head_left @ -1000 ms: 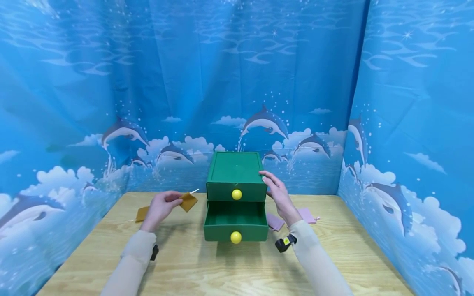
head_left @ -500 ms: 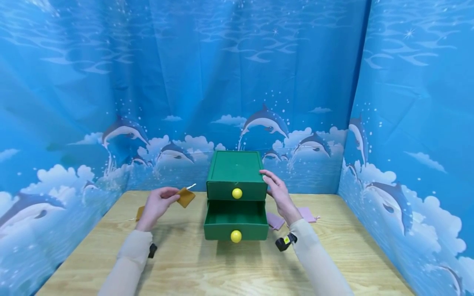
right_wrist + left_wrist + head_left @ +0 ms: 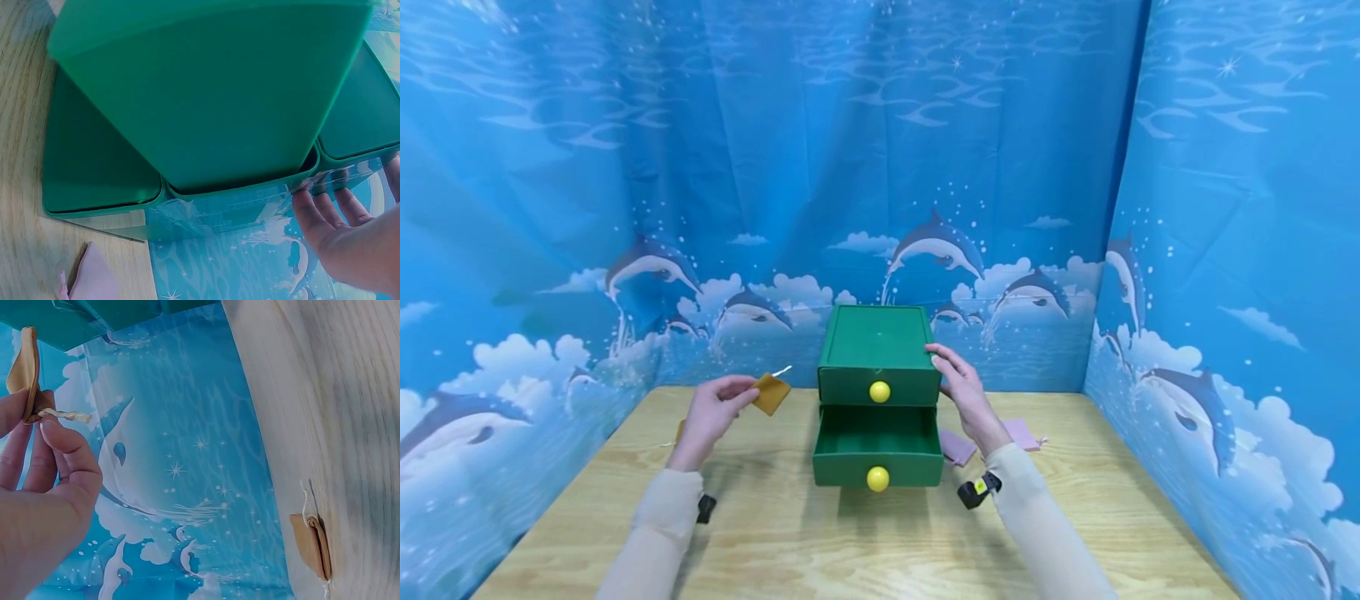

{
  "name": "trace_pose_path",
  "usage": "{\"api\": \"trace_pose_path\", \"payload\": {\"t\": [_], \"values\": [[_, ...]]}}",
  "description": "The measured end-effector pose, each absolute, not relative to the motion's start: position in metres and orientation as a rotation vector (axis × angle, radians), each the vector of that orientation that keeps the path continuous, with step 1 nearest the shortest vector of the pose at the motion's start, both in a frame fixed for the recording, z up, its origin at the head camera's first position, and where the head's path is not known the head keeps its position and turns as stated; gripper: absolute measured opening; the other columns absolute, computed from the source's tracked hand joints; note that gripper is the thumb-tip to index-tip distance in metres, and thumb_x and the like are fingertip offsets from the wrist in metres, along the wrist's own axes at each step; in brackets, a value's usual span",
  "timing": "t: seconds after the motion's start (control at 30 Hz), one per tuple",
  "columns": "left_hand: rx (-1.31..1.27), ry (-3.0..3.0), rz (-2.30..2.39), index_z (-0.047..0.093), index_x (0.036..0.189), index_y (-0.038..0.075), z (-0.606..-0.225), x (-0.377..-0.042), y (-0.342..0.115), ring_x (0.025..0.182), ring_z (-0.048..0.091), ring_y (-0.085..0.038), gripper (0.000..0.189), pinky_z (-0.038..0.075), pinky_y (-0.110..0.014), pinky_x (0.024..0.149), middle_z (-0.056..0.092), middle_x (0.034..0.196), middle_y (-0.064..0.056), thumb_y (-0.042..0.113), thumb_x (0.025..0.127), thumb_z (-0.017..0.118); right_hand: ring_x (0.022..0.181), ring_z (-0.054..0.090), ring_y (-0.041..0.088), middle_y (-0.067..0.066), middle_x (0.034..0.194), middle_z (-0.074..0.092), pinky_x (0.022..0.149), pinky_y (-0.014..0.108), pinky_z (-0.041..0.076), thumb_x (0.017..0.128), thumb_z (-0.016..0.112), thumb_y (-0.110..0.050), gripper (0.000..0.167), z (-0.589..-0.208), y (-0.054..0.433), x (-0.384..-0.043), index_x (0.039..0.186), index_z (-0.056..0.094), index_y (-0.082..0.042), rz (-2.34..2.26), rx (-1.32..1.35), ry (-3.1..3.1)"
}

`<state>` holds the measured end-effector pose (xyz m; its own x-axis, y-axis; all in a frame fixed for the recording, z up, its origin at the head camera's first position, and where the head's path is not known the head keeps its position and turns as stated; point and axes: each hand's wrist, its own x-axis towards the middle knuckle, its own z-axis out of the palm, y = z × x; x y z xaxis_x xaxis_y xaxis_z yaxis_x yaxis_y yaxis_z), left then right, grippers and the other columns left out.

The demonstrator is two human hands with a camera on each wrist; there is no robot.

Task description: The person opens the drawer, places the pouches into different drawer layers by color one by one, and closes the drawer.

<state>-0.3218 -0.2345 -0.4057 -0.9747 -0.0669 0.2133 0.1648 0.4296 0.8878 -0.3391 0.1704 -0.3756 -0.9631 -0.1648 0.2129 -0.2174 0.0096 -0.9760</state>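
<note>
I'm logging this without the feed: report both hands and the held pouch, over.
Left hand pinches yellow pouch, off the table. Right hand against cabinet, right side. Nothing seen between pouch and open drawer.

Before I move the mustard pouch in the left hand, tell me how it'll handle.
Probably light: the left hand pinches the mustard pouch at one edge. It likely bends without flopping, since it juts out slightly curved. Its flat shape makes rolling unlikely.
</note>
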Motion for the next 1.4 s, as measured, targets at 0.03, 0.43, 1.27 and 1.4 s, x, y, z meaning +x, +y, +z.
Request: {"api": "trace_pose_path", "payload": {"t": [0.03,0.43,1.27,1.4], "values": [[-0.087,-2.461,-1.568,0.066,0.125,0.010,-0.406,-0.321,-0.234,0.099,0.061,-0.021,0.040,0.051,-0.029,0.072,0.068,0.118,-0.014,0.036,0.095,0.065,0.146,0.030,0.026,0.002,0.159,0.030,0.115,0.058,0.030,0.104,0.046,-0.038,0.046,-0.376,0.170,-0.339,0.145,0.047,-0.016,2.144,0.423,-2.205],[-0.119,-2.346,-1.613,0.066,0.123,0.008,-0.397,-0.316,-0.224,0.091,0.061,-0.006,0.042,0.052,-0.026,0.073,0.068,0.118,-0.014,0.037,0.093,0.068,0.144,0.033,0.027,0.003,0.157,0.033,0.114,0.058,0.031,0.104,0.047,-0.037,0.044,-0.378,0.171,-0.341,0.143,0.049,-0.015,2.124,0.432,-2.202],[-0.221,-2.280,-1.612,0.068,0.119,0.011,-0.375,-0.301,-0.211,0.093,0.064,-0.005,0.042,0.053,-0.027,0.075,0.071,0.115,-0.008,0.041,0.090,0.070,0.144,0.034,0.027,0.002,0.157,0.034,0.114,0.058,0.031,0.104,0.047,-0.037,0.044,-0.377,0.169,-0.340,0.143,0.049,-0.017,2.137,0.410,-2.194],[-0.265,-2.274,-1.608,0.068,0.119,0.012,-0.373,-0.298,-0.208,0.094,0.064,-0.006,0.041,0.054,-0.031,0.076,0.071,0.112,-0.003,0.040,0.090,0.069,0.144,0.033,0.026,0.002,0.157,0.034,0.114,0.058,0.032,0.103,0.047,-0.039,0.043,-0.377,0.169,-0.340,0.142,0.051,-0.019,2.120,0.395,-2.199]]}}
